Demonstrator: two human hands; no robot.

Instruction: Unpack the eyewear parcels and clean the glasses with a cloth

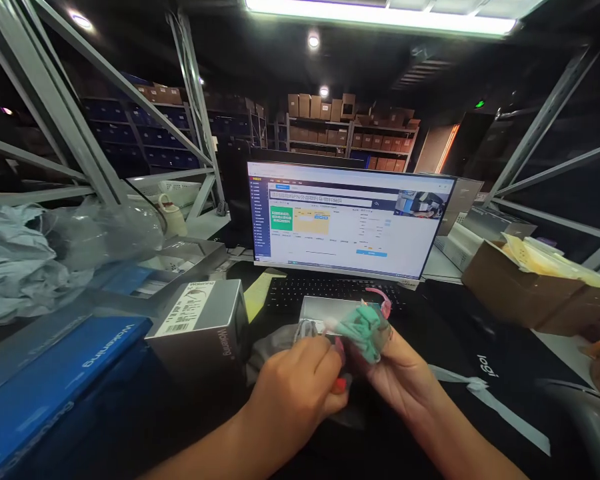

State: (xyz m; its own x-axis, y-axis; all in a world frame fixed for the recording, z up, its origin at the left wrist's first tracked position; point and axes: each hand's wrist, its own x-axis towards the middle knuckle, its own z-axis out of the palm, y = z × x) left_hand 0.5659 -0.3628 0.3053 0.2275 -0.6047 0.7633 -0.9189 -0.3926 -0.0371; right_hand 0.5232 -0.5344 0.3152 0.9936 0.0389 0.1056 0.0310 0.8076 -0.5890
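Note:
My left hand is closed, fingers curled at the gathered edge of a grey cloth pouch that looks like a drawstring bag. Something small and red shows by its fingertips. A bunched green cloth bundle sits in my right hand, whose fingers are partly hidden behind it. From the bundle's upper right rises a pink band or cord. Just behind both hands is a small silver-white box, partly covered by them. Blur softens the bundle's detail.
Beyond the hands stand a keyboard and a lit monitor. On the left are a grey printed box, a blue box and crumpled plastic bags. A cardboard box and a pale ribbon lie to the right.

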